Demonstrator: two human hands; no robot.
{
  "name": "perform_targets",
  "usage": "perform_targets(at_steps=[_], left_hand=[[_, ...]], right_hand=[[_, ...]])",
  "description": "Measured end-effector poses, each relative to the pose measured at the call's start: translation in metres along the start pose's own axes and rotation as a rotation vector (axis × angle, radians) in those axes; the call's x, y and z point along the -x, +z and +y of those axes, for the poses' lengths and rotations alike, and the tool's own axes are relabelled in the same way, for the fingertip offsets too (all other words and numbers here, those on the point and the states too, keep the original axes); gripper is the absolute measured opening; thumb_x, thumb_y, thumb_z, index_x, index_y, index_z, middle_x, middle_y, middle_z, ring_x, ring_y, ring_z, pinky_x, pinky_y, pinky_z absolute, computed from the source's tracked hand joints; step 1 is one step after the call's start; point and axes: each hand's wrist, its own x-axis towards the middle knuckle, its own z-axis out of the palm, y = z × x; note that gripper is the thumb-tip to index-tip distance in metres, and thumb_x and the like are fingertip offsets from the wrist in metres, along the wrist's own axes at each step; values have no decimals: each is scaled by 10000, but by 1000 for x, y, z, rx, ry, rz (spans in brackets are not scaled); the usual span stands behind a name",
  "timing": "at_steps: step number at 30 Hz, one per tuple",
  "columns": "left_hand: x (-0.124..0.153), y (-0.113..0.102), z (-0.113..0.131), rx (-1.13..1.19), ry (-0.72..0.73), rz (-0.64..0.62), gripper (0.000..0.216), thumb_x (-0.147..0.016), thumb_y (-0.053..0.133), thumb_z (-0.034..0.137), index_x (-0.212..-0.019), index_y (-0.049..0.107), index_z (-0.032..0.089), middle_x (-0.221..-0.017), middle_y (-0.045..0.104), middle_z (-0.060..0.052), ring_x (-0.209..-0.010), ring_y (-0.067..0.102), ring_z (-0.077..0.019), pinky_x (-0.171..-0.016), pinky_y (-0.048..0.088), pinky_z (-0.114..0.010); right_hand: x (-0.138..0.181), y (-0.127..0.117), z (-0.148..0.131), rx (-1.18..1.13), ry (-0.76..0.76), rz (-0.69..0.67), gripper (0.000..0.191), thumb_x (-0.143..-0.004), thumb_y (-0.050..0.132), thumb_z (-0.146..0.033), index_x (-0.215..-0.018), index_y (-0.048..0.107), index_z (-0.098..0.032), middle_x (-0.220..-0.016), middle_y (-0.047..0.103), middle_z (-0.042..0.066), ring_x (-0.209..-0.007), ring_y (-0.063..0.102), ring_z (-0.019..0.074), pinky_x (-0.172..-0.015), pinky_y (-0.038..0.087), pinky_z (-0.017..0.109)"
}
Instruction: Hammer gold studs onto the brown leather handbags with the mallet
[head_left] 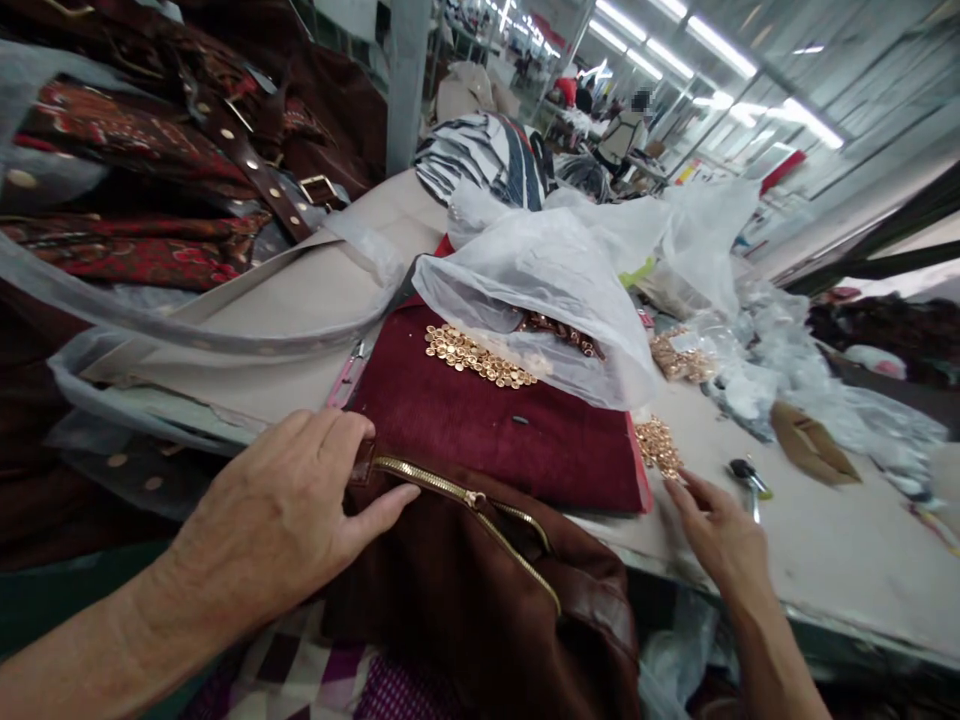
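Observation:
My left hand [289, 500] grips the edge of a brown leather bag [450, 580] by one end of its gold zipper [431, 480]. The thumb lies over the zipper side and the fingers are on the far side. My right hand [716, 530] has its fingertips together at the near edge of a pile of small gold metal pieces [656, 445]; anything between them is too small to make out. Round gold studs [476, 355] lie heaped on a dark red cloth-covered pad [480, 430] beyond the bag.
A white plastic bag [555, 270] holding brownish metal parts lies open on the pad. To the right are a dark-handled tool [746, 478], a cardboard piece [814, 445] and crumpled clear bags [780, 340]. Brown studded bags [247, 150] are piled at left. A person sits far back.

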Motion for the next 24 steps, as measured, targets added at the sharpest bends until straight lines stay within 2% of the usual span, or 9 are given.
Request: perform_targets(at_steps=[2, 5, 8, 11, 14, 18, 21, 24], left_hand=[[0, 0, -3, 26, -39, -70, 484, -911, 430, 681, -895, 484, 200, -818, 557, -68, -770, 569, -290, -691, 438, -421], [1, -5, -15, 200, -138, -233, 519, -823, 515, 736, -850, 483, 219, -783, 570, -36, -750, 578, -274, -696, 418, -393], [6, -16, -34, 495, -231, -482, 506, -790, 601, 658, -1047, 560, 223, -987, 661, -28, -903, 619, -261, -807, 448, -364], [11, -26, -52, 714, -268, -642, 467, -819, 605, 566, -1185, 580, 277, -1172, 666, 22, -1077, 598, -232, -929, 434, -310], [15, -35, -54, 778, -258, -670, 346, -808, 621, 499, -1043, 646, 246, -1007, 699, 46, -945, 614, -195, -846, 438, -246], [19, -47, -35, 831, -324, -734, 265, -754, 660, 436, -822, 643, 181, -729, 618, 77, -722, 539, -123, -673, 365, -161], [24, -57, -19, 938, -427, -724, 279, -693, 706, 440, -726, 623, 175, -629, 539, 94, -626, 461, -93, -596, 309, -142], [27, -62, -10, 1056, -488, -740, 253, -668, 724, 394, -709, 608, 173, -601, 522, 102, -599, 454, -85, -576, 301, -137]], right_hand=[[-8, 12, -18, -61, -23, -44, 616, -792, 481, -645, -1104, 753, -188, -967, 750, 119, -785, 670, 289, -757, 502, 402], [-18, 25, -31, -88, -33, -22, 586, -809, 441, -617, -1012, 777, -182, -986, 755, 132, -831, 676, 292, -760, 494, 383], [-23, 29, -29, -109, -14, -16, 570, -802, 444, -603, -959, 790, -179, -941, 765, 146, -844, 683, 321, -765, 480, 401], [-24, 26, -25, -131, -21, -48, 511, -768, 501, -575, -964, 795, -206, -950, 773, 132, -884, 684, 333, -789, 469, 405], [-23, 19, -25, -151, -29, -69, 478, -749, 524, -565, -938, 790, -215, -944, 775, 120, -889, 677, 329, -796, 459, 397], [-19, 9, -27, -179, 14, -31, 496, -766, 519, -588, -879, 759, -169, -840, 757, 147, -810, 667, 317, -761, 455, 397], [-15, 2, -28, -262, 65, -18, 519, -741, 560, -627, -810, 733, -142, -711, 729, 136, -718, 669, 297, -696, 488, 386], [-10, -3, -29, -423, 88, -62, 539, -709, 634, -646, -804, 721, -123, -683, 721, 112, -636, 677, 254, -611, 531, 345]])
